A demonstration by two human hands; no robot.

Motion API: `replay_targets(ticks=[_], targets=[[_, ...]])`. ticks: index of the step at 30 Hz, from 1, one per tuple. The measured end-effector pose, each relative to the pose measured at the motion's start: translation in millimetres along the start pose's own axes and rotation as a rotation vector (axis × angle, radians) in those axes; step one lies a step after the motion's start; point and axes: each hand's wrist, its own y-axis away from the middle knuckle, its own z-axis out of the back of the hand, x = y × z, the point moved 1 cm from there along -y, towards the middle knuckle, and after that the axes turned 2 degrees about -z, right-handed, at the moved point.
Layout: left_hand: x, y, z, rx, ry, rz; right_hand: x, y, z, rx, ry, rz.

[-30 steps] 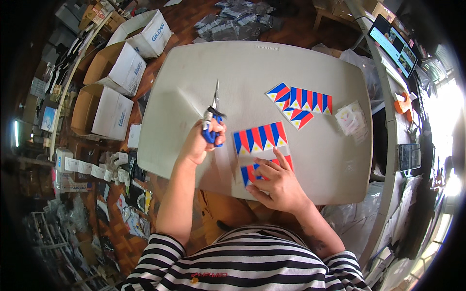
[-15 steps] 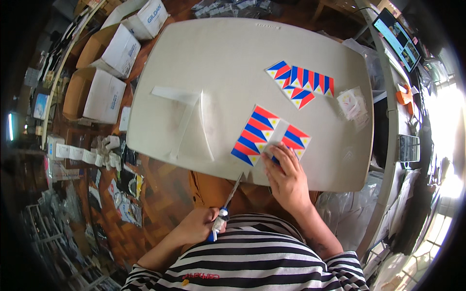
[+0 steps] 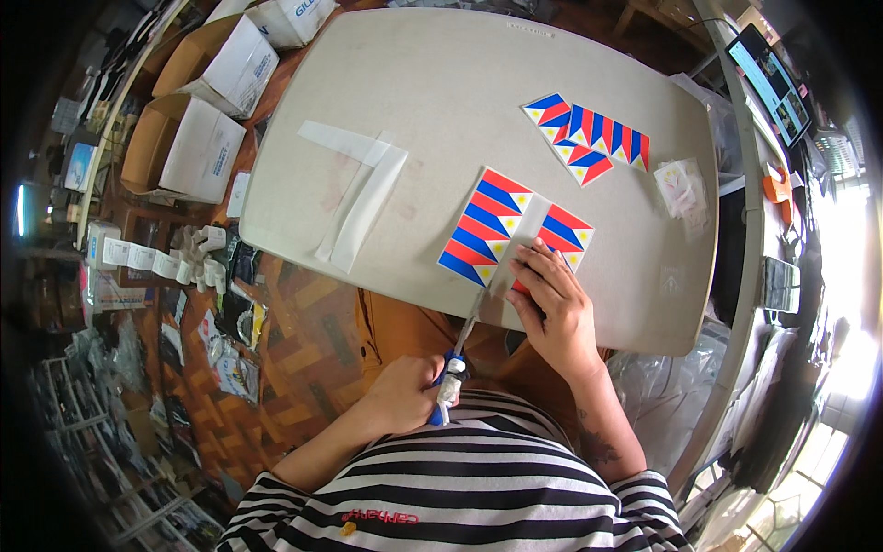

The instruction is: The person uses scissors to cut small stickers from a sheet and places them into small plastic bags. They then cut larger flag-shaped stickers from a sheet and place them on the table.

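Observation:
My left hand [image 3: 402, 394] is closed round the blue handles of a pair of scissors [image 3: 445, 391], which have white wrapping on them. The blades point up and away, their tip at the near edge of a sheet of flag stickers [image 3: 486, 227], by its bare pale strip. Red, blue and white flags with yellow marks stand in two rows on either side of that strip. My right hand [image 3: 558, 311] holds the sheet at its near right part, fingers together on top and covering some of the flags. Where the thumb presses is partly hidden.
Cut flag pieces [image 3: 589, 138] overlap at the far right of the table [image 3: 441, 83], beside a pile of small clear-backed scraps [image 3: 681, 189]. Pale paper strips [image 3: 363, 207] lie on the left. Open cardboard boxes [image 3: 198, 147] stand off the table's left side.
My left hand has brought the scissors up and to the right, so the tip now meets the sheet's near edge. My right hand stays on the sheet. The whole view has shifted slightly.

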Motion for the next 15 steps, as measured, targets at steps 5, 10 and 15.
replay_targets(ticks=[5, 10, 15], targets=[[1.1, -7.8, 2.1, -0.023, -0.023, -0.036, -0.9, 0.5, 1.2, 0.000, 0.004, 0.001], [-2.5, -11.4, 9.5, 0.006, -0.081, -0.092, -1.7, 0.3, 1.6, 0.003, -0.009, -0.009], [1.7, -10.7, 4.5, -0.054, -0.119, -0.090, -2.3, -0.9, 1.4, -0.007, -0.035, -0.015]])
